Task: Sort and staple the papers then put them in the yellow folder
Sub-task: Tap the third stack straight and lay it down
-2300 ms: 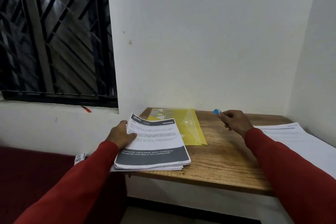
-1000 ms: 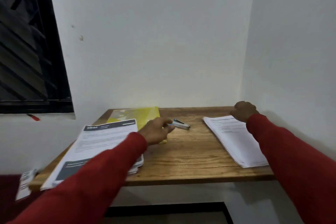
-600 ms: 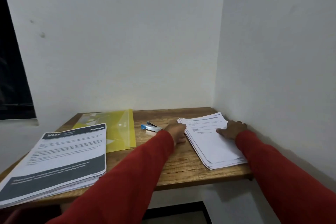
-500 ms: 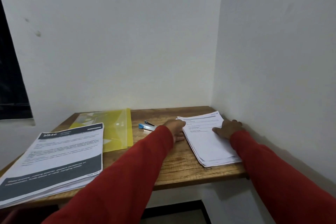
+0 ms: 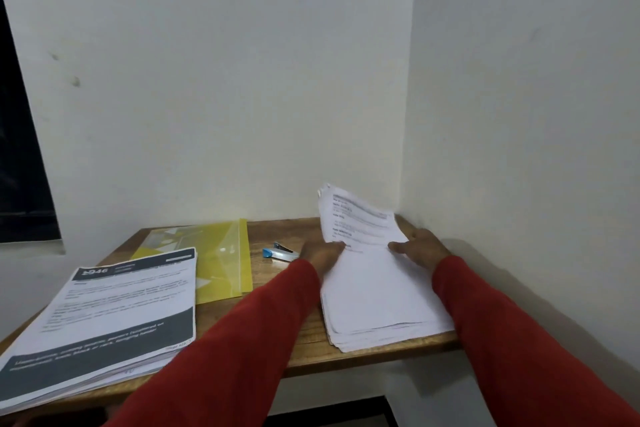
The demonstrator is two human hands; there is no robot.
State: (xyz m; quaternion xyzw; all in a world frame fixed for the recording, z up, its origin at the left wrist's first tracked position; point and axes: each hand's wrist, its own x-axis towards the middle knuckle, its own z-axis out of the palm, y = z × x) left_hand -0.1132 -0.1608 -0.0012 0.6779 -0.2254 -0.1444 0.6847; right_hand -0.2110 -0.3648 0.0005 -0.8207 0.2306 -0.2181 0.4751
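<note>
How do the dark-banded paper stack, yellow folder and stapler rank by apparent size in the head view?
1. Dark-banded paper stack, though nearness to the camera enlarges it.
2. Yellow folder, partly covered by that stack.
3. Stapler, clearly smallest.

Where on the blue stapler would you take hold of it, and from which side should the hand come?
Grip the stapler across its long silver body, thumb and fingers on its two long sides, coming from above. It lies flat on the wooden table, blue end toward the yellow folder, with the left hand right beside its other end.
</note>
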